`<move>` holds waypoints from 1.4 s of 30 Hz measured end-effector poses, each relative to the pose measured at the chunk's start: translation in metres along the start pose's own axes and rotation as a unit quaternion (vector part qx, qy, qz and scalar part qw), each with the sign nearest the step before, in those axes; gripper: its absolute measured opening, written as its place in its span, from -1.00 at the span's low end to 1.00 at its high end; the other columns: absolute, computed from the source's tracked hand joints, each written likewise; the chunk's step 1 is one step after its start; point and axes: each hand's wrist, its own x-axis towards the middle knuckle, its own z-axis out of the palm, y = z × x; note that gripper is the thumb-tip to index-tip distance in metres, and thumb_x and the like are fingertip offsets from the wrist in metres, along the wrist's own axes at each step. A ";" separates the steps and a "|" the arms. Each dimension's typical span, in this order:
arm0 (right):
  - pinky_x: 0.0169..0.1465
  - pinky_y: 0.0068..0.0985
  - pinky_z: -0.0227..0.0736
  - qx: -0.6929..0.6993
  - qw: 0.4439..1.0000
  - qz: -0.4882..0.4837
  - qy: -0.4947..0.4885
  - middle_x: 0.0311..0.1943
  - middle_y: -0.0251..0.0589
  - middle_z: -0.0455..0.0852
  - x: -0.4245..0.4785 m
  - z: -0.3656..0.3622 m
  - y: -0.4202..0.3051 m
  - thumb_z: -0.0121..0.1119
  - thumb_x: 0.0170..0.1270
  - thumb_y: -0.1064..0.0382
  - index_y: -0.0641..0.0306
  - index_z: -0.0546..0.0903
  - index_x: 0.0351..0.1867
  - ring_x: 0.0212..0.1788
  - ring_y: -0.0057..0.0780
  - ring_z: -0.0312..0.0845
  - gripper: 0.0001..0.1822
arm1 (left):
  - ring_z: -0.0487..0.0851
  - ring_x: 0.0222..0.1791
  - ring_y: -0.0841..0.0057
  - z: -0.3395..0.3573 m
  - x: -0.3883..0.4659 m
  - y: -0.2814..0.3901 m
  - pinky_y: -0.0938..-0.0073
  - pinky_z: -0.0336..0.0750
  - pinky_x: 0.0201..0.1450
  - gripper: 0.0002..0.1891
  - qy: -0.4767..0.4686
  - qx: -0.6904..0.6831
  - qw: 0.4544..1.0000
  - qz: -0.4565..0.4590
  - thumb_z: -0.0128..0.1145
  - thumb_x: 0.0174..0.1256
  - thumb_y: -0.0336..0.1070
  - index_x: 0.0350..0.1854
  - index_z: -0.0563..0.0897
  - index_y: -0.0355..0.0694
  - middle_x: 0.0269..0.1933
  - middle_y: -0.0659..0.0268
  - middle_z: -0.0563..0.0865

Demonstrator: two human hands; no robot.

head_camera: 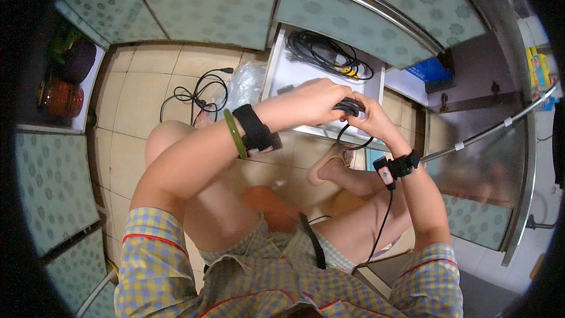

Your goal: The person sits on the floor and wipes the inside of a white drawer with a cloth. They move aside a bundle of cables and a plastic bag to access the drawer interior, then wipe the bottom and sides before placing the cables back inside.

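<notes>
Both of my hands meet above the front of an open drawer [278, 70]. A small coiled bundle of black cable [351, 106] is held between them, and a loose loop of it hangs below my fingers. My left hand [320, 99] reaches across from the left, its fingers closed at the bundle and partly hidden. From the other side, my right hand [374, 117] pinches the same coil between thumb and fingers. Inside the drawer, behind my hands, lie more coiled black cables [324, 51] with a yellow item [348, 70] among them.
On the tiled floor [132, 110] to the left lies a loose black cable [198, 97] with a plug, beside a clear plastic bag [245, 84]. Patterned cabinet fronts [212, 4] surround me. An open compartment at left holds an amber glass jar [64, 97]. A metal rail [485, 133] crosses on the right.
</notes>
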 end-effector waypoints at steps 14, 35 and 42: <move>-0.24 -0.18 0.45 -0.123 0.990 0.046 0.057 -0.38 0.08 0.65 0.086 -0.033 0.110 0.18 0.13 0.23 0.24 0.42 -0.07 -0.29 0.06 0.58 -0.65 | 0.60 -0.26 -0.04 0.039 0.113 -0.149 0.18 0.50 -0.23 -0.74 -0.037 0.073 0.994 -0.069 0.14 0.06 -0.38 -0.18 0.52 -0.34 -0.31 -0.05 0.64; 0.16 -0.16 0.28 -0.386 0.904 0.088 0.161 -0.04 0.10 0.59 0.164 -0.031 0.231 0.26 0.05 -0.13 0.34 0.58 -0.06 0.09 0.01 0.43 -0.42 | 0.47 0.11 -0.03 0.062 0.135 -0.264 0.17 0.40 0.15 -0.39 -0.046 0.275 0.945 -0.171 0.21 0.11 -0.18 0.19 0.33 -0.32 0.15 -0.13 0.46; 0.08 -0.27 0.32 -0.314 0.932 -0.129 0.124 -0.06 -0.02 0.55 0.088 -0.041 0.142 0.32 0.02 0.15 0.27 0.56 -0.05 0.02 -0.05 0.42 -0.56 | 0.55 0.01 0.10 -0.022 0.038 -0.213 0.23 0.44 0.08 -0.59 -0.134 0.188 0.967 -0.105 0.16 0.19 -0.16 0.04 0.50 -0.26 0.02 0.00 0.58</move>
